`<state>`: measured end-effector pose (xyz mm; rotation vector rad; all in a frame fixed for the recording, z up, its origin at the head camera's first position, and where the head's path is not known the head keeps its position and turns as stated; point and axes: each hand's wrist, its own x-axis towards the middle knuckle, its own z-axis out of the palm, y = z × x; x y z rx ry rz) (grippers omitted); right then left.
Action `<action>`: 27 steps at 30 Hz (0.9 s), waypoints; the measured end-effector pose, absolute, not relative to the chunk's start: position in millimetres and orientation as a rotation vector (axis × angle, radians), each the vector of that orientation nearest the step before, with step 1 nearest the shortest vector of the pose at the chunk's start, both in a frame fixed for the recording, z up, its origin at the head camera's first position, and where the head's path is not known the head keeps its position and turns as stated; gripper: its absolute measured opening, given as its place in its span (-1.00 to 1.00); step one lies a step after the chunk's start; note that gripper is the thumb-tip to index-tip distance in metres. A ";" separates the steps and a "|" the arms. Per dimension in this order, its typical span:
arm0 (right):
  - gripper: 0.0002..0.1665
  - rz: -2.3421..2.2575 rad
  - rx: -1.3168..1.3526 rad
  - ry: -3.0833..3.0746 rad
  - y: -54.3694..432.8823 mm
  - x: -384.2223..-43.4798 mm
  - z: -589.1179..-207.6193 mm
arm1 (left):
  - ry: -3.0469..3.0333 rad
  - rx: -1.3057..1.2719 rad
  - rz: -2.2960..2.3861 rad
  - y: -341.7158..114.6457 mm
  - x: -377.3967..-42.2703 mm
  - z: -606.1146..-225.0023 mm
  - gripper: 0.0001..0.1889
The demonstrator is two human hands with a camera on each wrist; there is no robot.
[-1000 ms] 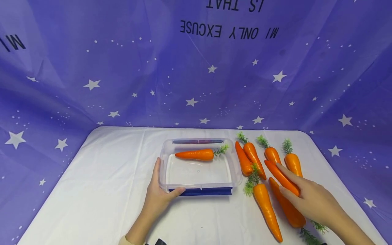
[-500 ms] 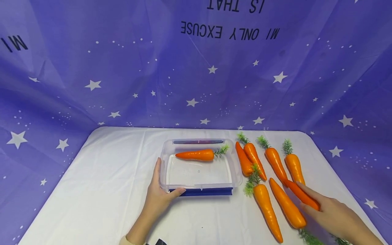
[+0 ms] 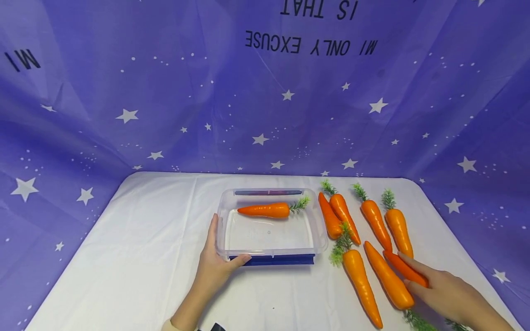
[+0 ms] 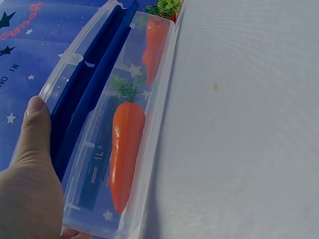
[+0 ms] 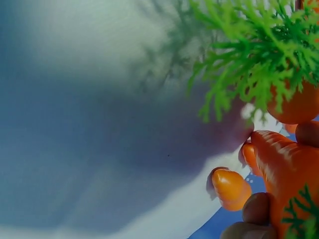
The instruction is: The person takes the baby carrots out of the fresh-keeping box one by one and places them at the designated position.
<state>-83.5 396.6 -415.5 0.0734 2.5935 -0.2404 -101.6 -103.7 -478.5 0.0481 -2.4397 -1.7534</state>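
A clear plastic food container (image 3: 269,236) with blue side clips sits on the table, and one orange carrot (image 3: 265,210) with a green leafy top lies inside it. My left hand (image 3: 213,264) grips the container's near left corner, thumb over the front rim by the blue clip (image 4: 75,109). At the right, my right hand (image 3: 449,292) pinches another carrot (image 3: 407,270) between thumb and fingers, its tip pointing away to the left. That held carrot (image 5: 291,174) also shows large in the right wrist view, with fingertips (image 5: 256,209) against its side. It lies low among other carrots.
Several more carrots lie right of the container, including one near the front (image 3: 362,285), one beside my right hand (image 3: 389,278), and one at the far right (image 3: 398,227). A white cloth (image 3: 132,257) covers the table. A purple starred curtain (image 3: 232,92) surrounds it.
My right hand has moved right and toward the front with its carrot, uncovering the carrot behind it, then lowered slightly. The left hand and container stay in place.
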 end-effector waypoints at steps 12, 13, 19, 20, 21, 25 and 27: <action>0.05 -0.325 0.054 2.562 404.5 -82.7 -422.9 | -2.438 0.056 -1.768 -103.6 -100.9 -476.5 0.33; 0.04 -0.346 0.058 2.548 405.3 -82.2 -424.2 | -2.440 0.058 -1.766 -103.6 -100.9 -476.4 0.33; -0.01 -0.476 0.114 2.418 408.1 -78.0 -432.3 | -2.456 0.057 -1.752 -103.7 -101.2 -476.6 0.34; 0.00 -0.492 0.127 2.402 408.3 -77.4 -433.3 | -2.459 0.058 -1.750 -103.6 -101.2 -476.6 0.34; 0.00 -0.503 0.133 2.390 408.6 -77.2 -434.2 | -2.460 0.058 -1.748 -103.5 -101.2 -476.6 0.34; -0.03 -0.556 0.138 2.358 412.1 -75.5 -437.2 | -2.465 0.068 -1.740 -103.4 -101.0 -476.2 0.34; -0.04 -0.553 0.135 2.353 415.2 -74.5 -439.3 | -2.468 0.074 -1.741 -103.3 -100.9 -476.1 0.35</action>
